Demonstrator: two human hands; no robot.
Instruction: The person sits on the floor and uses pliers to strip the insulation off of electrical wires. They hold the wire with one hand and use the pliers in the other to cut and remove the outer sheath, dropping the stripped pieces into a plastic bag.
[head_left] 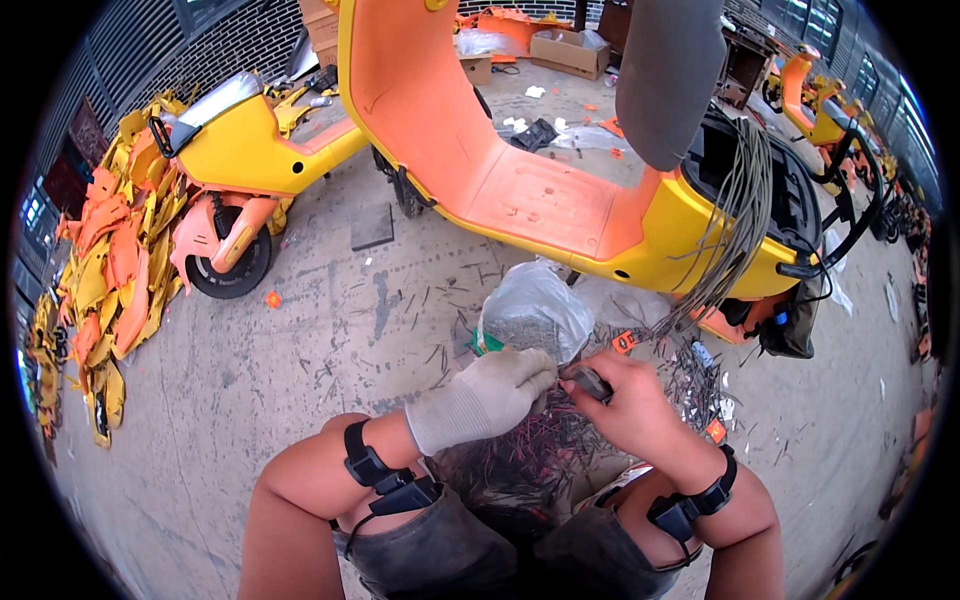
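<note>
My left hand (pixel 487 398), in a pale grey knit glove, is closed with its fingers pressed together. What it pinches is hidden behind the fingers. Close beside it, my bare right hand (pixel 632 402) is shut on a short dark grey tool handle (pixel 590 384); its working end is hidden between the hands. Below both hands a heap of dark and reddish wire scraps (pixel 530 440) lies on the ground between my knees. Just beyond my fingers stands a clear plastic bag (pixel 540 312) with greyish bits in it.
A yellow and orange scooter (pixel 540 205) stands in front, a bundle of grey cables (pixel 738 190) draped over its rear. Yellow and orange body panels (pixel 120 260) are piled at the left. Cut strips and orange scraps (pixel 716 430) litter the concrete floor. A cardboard box (pixel 570 55) sits farther back.
</note>
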